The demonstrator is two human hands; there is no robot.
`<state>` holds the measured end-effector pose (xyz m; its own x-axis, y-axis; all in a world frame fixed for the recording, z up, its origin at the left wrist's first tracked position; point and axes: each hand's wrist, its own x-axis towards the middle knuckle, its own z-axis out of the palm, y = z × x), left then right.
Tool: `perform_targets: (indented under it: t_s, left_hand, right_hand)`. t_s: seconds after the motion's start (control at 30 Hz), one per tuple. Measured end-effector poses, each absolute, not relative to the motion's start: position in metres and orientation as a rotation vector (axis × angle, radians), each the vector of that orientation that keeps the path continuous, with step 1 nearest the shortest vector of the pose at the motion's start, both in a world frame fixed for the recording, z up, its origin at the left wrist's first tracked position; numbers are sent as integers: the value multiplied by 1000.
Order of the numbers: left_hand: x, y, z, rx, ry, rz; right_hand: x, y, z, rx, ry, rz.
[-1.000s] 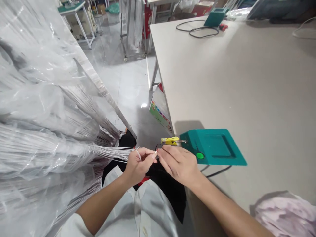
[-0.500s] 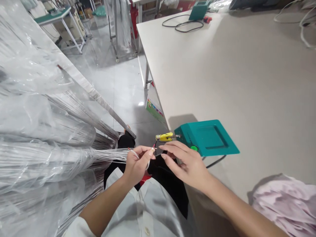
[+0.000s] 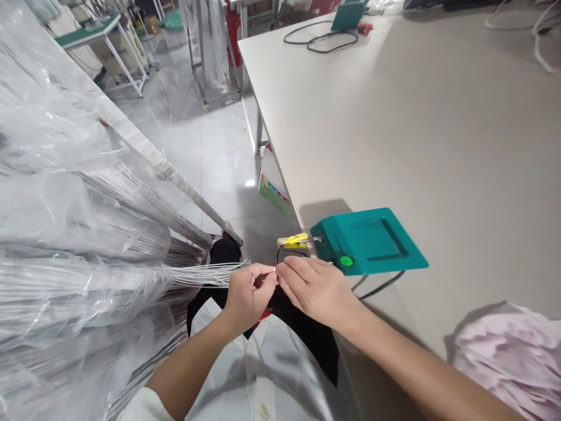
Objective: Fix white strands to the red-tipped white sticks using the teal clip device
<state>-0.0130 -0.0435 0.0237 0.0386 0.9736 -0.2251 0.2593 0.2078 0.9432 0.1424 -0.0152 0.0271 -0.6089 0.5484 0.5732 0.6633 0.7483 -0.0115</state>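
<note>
My left hand (image 3: 248,295) is closed in a pinch on the end of a thin white wire (image 3: 205,273) drawn from a bundle of white wires in clear plastic (image 3: 79,275) at my left. My right hand (image 3: 316,289) meets it fingertip to fingertip, its fingers pressed together on the same wire end. Both hands hover over my lap, just in front of the table's near corner. A teal box with a green button (image 3: 367,240) sits on the table right beside my right hand, with a yellow clip (image 3: 293,240) sticking out of its left side.
The grey table (image 3: 416,123) stretches away to the right, carrying a second teal box (image 3: 348,14) and a coiled black cable (image 3: 322,40) at its far end. Pink cloth (image 3: 508,351) lies at the near right. A printed carton (image 3: 274,187) stands on the floor under the table edge.
My right hand, half a second ago apart with fingers spread, has closed back onto the wire end at my left fingertips. The view has shifted slightly.
</note>
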Motion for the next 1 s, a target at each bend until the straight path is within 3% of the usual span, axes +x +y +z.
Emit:
perform_targets:
  t_s: [0.1,0.33,0.47,0.53,0.8,1.0]
  left_hand:
    - [-11,-42,21,1086,1421,934]
    - [-12,-34,26,825,1295,1013]
    - [-12,-36,23,864,1220,1047]
    - [-12,-37,19,923,1226,1036]
    - [-11,-24,14,952,1382,991]
    - [-7,-13,15,908,1332,989]
  right_hand:
    - [145,-16,28,-934,-2415,-207]
    - [151,-14,36,-1156,-2121,381]
    - [145,-8,37,-1115,-2119,508]
    - [142,-4,36,-1047,-2211,441]
    - [163,8,52,-1059,-2384,-325]
    - [176,17,54,-1285,-2714,-468]
